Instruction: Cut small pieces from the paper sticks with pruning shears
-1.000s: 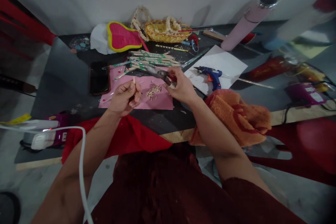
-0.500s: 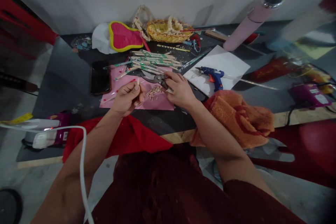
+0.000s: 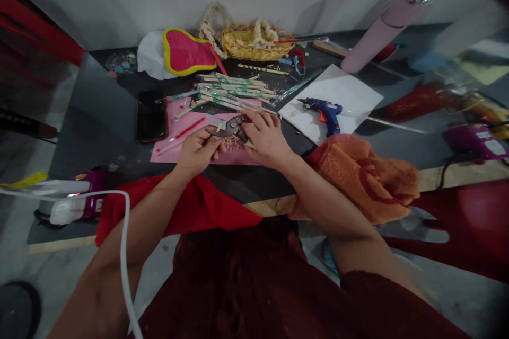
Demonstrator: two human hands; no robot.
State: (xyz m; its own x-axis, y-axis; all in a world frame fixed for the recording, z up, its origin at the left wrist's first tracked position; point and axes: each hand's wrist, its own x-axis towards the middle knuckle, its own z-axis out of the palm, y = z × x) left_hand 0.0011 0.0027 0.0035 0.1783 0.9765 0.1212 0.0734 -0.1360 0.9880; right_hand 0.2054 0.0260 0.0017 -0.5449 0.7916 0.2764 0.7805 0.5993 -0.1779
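Shears (image 3: 233, 125), blades parted at the short stick (image 3: 219, 127), hung over the pink sheet (image 3: 242, 159) near the front edge of the desk (image 3: 103, 122) | your right hand (image 3: 267, 137) was part-curled round their handles | your left hand (image 3: 198, 152) pinched the stick | you had just brought the shears leftward, putting it within blade reach | small wooden bits (image 3: 231, 143) lay beneath

Shears (image 3: 231, 125) were held in the right-hand grip (image 3: 265, 139), their blades parted just beyond the left-hand grip (image 3: 197, 151), in which a short wooden piece (image 3: 218, 128) was pinched. Below, a pink sheet (image 3: 167, 154) on the tabletop (image 3: 101, 111) was strewn with small pale pieces (image 3: 231, 143), partly hidden by the shears. Wooden sticks (image 3: 234, 86) were piled behind, and a blue glue gun (image 3: 323, 109) was laid on a white sheet (image 3: 356, 90) to the right.
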